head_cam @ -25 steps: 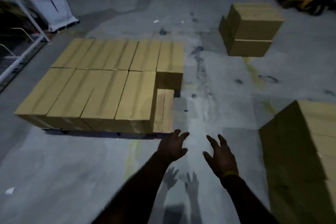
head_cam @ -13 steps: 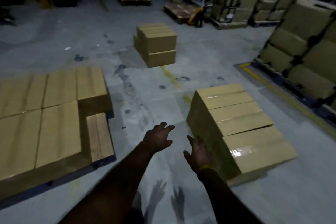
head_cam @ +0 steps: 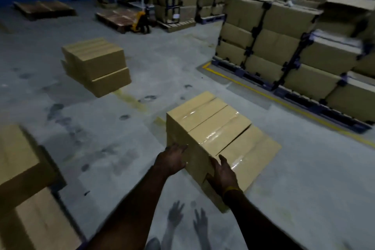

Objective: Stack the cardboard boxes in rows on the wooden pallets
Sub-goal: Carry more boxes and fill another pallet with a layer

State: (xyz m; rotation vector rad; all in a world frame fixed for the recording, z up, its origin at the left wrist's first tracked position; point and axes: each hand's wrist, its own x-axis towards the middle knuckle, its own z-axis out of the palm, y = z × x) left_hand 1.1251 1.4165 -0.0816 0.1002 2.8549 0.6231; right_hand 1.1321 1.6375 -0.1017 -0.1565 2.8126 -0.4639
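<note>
The left hand [head_cam: 172,160] lies with fingers spread against the near side of a row of taped cardboard boxes [head_cam: 215,128] on the concrete floor [head_cam: 121,148], while the right hand [head_cam: 223,174], fingers extended, rests on the row's near top edge. A smaller box stack [head_cam: 97,65] stands well apart to the left, the loaded pallet [head_cam: 26,178] sits at the lower left, and strapped cartons [head_cam: 284,46] line the right.

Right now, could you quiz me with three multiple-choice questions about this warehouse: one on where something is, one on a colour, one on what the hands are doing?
1. Where is the pallet jack?
A. far end, by pallets
B. beside the hands
C. on the boxes

2. What colour is the floor line?
A. red
B. yellow
C. white

3. What are the left hand and right hand doing?
A. hanging idle
B. carrying a box overhead
C. reaching onto the nearest box

Answers: A, it stands at the back; B, yellow paint edges the racked stacks; C, both hands meet the box's near side.
</note>
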